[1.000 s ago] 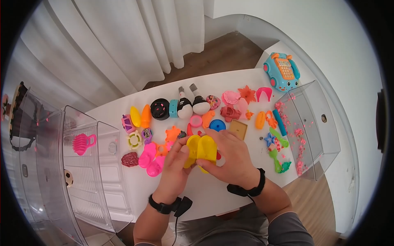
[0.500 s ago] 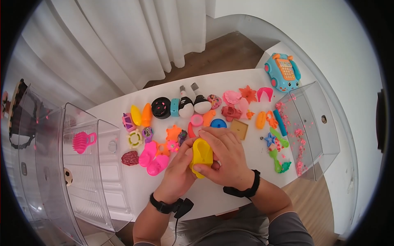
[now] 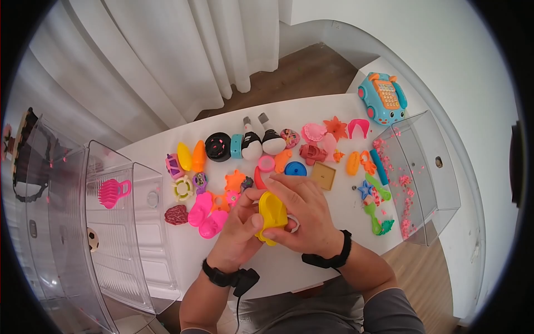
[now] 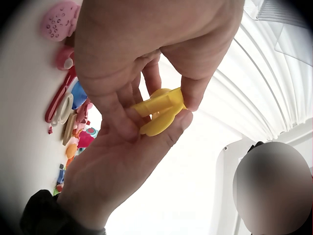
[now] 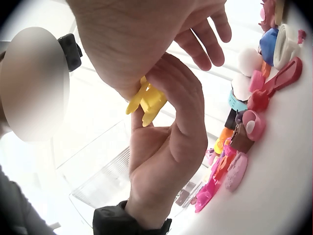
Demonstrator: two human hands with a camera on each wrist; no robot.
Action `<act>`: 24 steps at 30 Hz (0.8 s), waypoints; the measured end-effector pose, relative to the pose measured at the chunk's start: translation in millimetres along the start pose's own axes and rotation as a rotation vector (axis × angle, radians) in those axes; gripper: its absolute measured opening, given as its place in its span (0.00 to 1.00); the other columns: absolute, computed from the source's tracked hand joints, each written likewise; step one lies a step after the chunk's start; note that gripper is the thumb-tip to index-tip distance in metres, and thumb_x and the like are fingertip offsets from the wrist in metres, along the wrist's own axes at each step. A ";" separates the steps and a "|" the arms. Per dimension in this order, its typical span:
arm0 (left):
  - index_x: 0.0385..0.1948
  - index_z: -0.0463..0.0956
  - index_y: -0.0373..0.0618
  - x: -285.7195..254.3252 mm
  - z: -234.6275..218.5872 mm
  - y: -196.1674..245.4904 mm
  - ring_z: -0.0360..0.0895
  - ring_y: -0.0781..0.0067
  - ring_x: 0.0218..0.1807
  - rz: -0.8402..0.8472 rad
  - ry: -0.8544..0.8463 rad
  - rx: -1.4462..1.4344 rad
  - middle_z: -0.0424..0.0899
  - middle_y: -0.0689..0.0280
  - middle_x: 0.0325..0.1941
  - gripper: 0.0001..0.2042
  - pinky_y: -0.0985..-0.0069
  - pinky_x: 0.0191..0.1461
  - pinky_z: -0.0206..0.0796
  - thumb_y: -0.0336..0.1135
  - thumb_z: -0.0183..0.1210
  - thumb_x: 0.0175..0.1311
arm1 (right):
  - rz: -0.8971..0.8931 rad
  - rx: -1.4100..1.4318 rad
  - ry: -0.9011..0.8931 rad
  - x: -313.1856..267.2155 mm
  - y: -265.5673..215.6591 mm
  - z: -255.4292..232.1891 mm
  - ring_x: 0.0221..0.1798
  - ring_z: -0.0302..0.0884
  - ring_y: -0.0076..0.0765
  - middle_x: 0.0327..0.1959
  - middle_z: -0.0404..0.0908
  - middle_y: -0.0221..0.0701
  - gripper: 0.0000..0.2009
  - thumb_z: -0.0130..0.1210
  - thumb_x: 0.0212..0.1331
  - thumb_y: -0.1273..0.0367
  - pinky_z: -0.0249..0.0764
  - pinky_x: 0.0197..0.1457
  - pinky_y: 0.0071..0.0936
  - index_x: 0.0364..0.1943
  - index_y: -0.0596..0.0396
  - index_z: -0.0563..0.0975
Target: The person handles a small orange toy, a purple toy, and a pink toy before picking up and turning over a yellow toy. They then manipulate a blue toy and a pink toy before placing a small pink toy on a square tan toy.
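Observation:
Low over the near middle of the white table, both hands hold a yellow plastic mould (image 3: 272, 216) with two rounded halves folded close together. My left hand (image 3: 236, 234) grips its left side, thumb along the near face. From the right, my right hand (image 3: 308, 216) pinches it, fingers over the far end and thumb at the lower edge. In the left wrist view a gap shows between the two halves of the yellow mould (image 4: 160, 110). Fingers hide part of it in every view.
Pink toy shoes (image 3: 201, 209) and other small toys lie left of the hands. Beyond them are a black ring (image 3: 217, 146), a blue disc (image 3: 295, 168) and a tan square tray (image 3: 323, 176). Clear bins (image 3: 425, 178) flank the table; a toy phone (image 3: 384, 99) stands far right.
The yellow mould's halves, spread side by side a second ago, have folded together. Since half a second ago the mould has tilted slightly, and the hands have shifted a little around it.

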State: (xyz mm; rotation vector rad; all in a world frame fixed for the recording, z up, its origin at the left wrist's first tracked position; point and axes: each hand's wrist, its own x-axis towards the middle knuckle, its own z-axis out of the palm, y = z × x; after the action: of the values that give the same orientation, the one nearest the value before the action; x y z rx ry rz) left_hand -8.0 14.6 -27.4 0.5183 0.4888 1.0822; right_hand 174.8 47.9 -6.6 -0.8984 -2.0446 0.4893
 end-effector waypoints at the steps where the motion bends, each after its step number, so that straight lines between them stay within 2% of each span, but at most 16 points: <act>1: 0.64 0.68 0.54 0.0 -0.2 0.4 0.85 0.56 0.56 0.000 0.000 0.000 0.81 0.60 0.59 0.31 0.59 0.59 0.82 0.53 0.72 0.66 | 0.000 0.004 0.001 0.0 0.1 0.1 0.59 0.79 0.52 0.61 0.79 0.43 0.41 0.77 0.47 0.52 0.71 0.64 0.47 0.68 0.53 0.76; 4: 0.63 0.69 0.53 0.0 -1.1 2.0 0.85 0.56 0.55 -0.011 -0.020 -0.012 0.82 0.60 0.58 0.31 0.59 0.58 0.82 0.52 0.73 0.64 | 0.004 0.032 -0.008 1.2 -1.4 -1.1 0.58 0.79 0.53 0.61 0.79 0.44 0.39 0.76 0.50 0.55 0.70 0.64 0.47 0.68 0.53 0.75; 5: 0.64 0.69 0.52 0.0 -1.1 2.1 0.86 0.57 0.55 -0.002 -0.013 -0.018 0.82 0.60 0.58 0.30 0.59 0.59 0.82 0.48 0.73 0.65 | 0.004 0.032 -0.007 1.8 -0.4 -1.9 0.58 0.79 0.53 0.61 0.79 0.44 0.39 0.76 0.50 0.55 0.70 0.64 0.47 0.68 0.53 0.75; 7: 0.64 0.69 0.50 0.1 -1.8 1.9 0.86 0.58 0.56 0.008 -0.011 -0.024 0.83 0.59 0.58 0.28 0.59 0.60 0.81 0.45 0.72 0.67 | -0.015 0.098 -0.002 2.7 4.2 -4.9 0.56 0.80 0.53 0.60 0.79 0.44 0.32 0.72 0.56 0.60 0.73 0.61 0.45 0.64 0.55 0.77; 8: 0.64 0.70 0.49 -0.3 -3.1 1.4 0.86 0.60 0.54 0.001 0.020 0.012 0.83 0.59 0.57 0.28 0.62 0.57 0.81 0.44 0.72 0.67 | -0.017 0.096 -0.002 0.3 8.0 -4.6 0.56 0.80 0.53 0.60 0.79 0.44 0.32 0.72 0.56 0.60 0.73 0.61 0.45 0.64 0.55 0.77; 10: 0.63 0.70 0.48 -1.0 -3.9 2.9 0.86 0.61 0.52 -0.001 0.052 0.048 0.84 0.59 0.56 0.27 0.65 0.54 0.80 0.44 0.72 0.68 | 0.078 0.225 0.035 -3.6 15.6 -2.5 0.52 0.81 0.50 0.56 0.79 0.43 0.21 0.67 0.60 0.67 0.77 0.57 0.41 0.58 0.57 0.81; 11: 0.63 0.71 0.47 -1.7 -3.7 4.0 0.86 0.63 0.50 -0.022 0.046 0.026 0.84 0.60 0.55 0.26 0.67 0.51 0.79 0.43 0.71 0.69 | 0.075 0.227 0.033 -1.8 14.9 -3.8 0.52 0.81 0.50 0.56 0.79 0.43 0.21 0.67 0.60 0.67 0.77 0.57 0.41 0.58 0.57 0.81; 13: 0.63 0.71 0.45 -2.2 -3.7 5.3 0.86 0.65 0.47 -0.044 0.040 0.003 0.84 0.60 0.55 0.25 0.69 0.49 0.78 0.42 0.70 0.70 | 0.131 0.285 0.009 2.7 12.7 -8.3 0.50 0.82 0.46 0.51 0.79 0.42 0.15 0.65 0.60 0.72 0.80 0.52 0.36 0.51 0.58 0.82; 19: 0.65 0.71 0.41 -0.9 0.2 7.6 0.84 0.72 0.46 -0.081 0.101 0.230 0.85 0.62 0.53 0.23 0.75 0.47 0.76 0.39 0.64 0.75 | 0.120 0.222 -0.008 1.9 16.2 -9.2 0.48 0.83 0.45 0.49 0.79 0.40 0.16 0.66 0.55 0.79 0.80 0.51 0.32 0.48 0.56 0.82; 21: 0.64 0.72 0.42 -0.3 2.7 6.8 0.85 0.69 0.44 -0.068 0.119 0.327 0.84 0.63 0.51 0.26 0.74 0.45 0.76 0.47 0.66 0.72 | 0.146 0.242 -0.005 2.7 15.1 -10.1 0.48 0.82 0.43 0.46 0.80 0.39 0.14 0.65 0.54 0.80 0.79 0.51 0.32 0.46 0.56 0.82; 24: 0.64 0.70 0.41 0.2 3.3 5.2 0.85 0.68 0.44 -0.074 0.090 0.330 0.84 0.63 0.51 0.27 0.74 0.44 0.76 0.50 0.63 0.74 | 0.182 0.293 -0.014 4.6 14.9 -12.2 0.47 0.82 0.41 0.42 0.81 0.36 0.13 0.64 0.53 0.81 0.78 0.51 0.32 0.44 0.57 0.82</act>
State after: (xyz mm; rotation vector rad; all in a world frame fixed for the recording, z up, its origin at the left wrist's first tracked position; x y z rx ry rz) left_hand -9.6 16.2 -21.7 0.7363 0.7672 0.9608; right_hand 189.1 61.6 -6.1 -0.9056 -1.8497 0.8721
